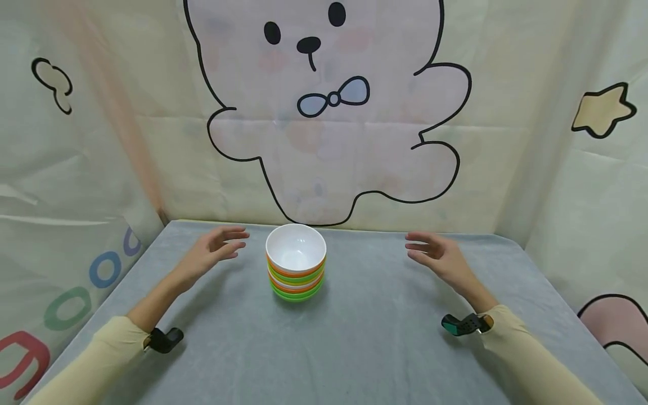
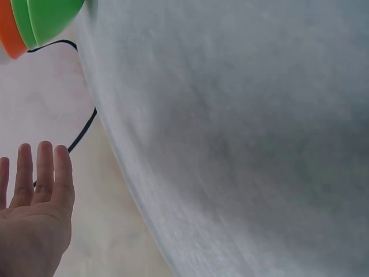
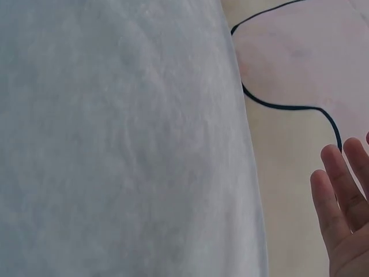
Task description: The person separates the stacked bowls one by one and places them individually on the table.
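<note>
A stack of nested bowls (image 1: pixel 296 264) stands upright on the table, a white one on top and orange, green, yellow and white rims below it. To its left, the left hand (image 1: pixel 210 253) hovers with fingers extended toward the stack, apart from it and holding nothing. The right hand (image 1: pixel 439 259) is held over the table farther off on the other side, its fingers loosely extended and nothing in them. In the left wrist view, green and orange bowls (image 2: pixel 49 23) show at the top left corner, beyond the left fingers (image 2: pixel 44 173). Only the right fingers (image 3: pixel 340 179) and part of the palm appear in the right wrist view.
A grey-blue cloth covers the table (image 1: pixel 364 337). Behind it hangs a curtain (image 1: pixel 374 157) printed with a bear wearing a bow tie, and printed sheets flank both sides. Each wrist carries a dark strapped device, one on the left (image 1: pixel 164 340) and one on the right (image 1: pixel 463 324).
</note>
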Motion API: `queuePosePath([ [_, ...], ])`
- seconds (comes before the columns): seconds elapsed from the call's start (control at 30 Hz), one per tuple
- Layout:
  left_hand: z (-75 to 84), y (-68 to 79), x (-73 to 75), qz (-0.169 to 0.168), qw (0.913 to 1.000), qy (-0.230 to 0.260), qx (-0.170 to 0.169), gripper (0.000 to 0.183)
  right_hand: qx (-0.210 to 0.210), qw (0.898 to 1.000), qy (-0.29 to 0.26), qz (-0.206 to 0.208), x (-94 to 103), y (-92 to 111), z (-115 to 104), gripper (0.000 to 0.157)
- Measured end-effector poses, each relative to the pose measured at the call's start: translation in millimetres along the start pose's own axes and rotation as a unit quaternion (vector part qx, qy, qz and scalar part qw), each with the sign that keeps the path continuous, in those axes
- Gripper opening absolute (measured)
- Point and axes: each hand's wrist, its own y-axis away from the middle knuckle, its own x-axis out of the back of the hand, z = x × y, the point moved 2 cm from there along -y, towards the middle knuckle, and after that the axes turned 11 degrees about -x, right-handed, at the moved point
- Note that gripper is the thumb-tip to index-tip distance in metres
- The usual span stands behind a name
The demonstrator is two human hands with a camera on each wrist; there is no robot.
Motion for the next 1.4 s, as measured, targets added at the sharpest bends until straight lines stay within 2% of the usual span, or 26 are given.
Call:
queuePosePath([
  [0.3,2.7,-4.2,-9.3,-0.022,0.9996,-0.02,-0.003,0.053,0.014,0.999,-0.009,-0.029,-22.5,-14,-10,0.048],
  [0.73,7.8,-7.6,-23.2,-0.051,0.9982,0.022,-0.022,0.071,0.069,0.994,-0.035,-0.081,-58.8,-32,-28,0.06],
  [1.17,6.6,-14.3,-41.0,-0.07,0.9953,0.048,-0.046,0.076,0.089,0.988,-0.069,-0.104,-98.9,-46,-50,0.068],
  [1.4,5.9,-21.7,-48.5,-0.084,0.993,0.062,-0.056,0.081,0.097,0.986,-0.062,-0.118,-113.4,-53,-59,0.072],
])
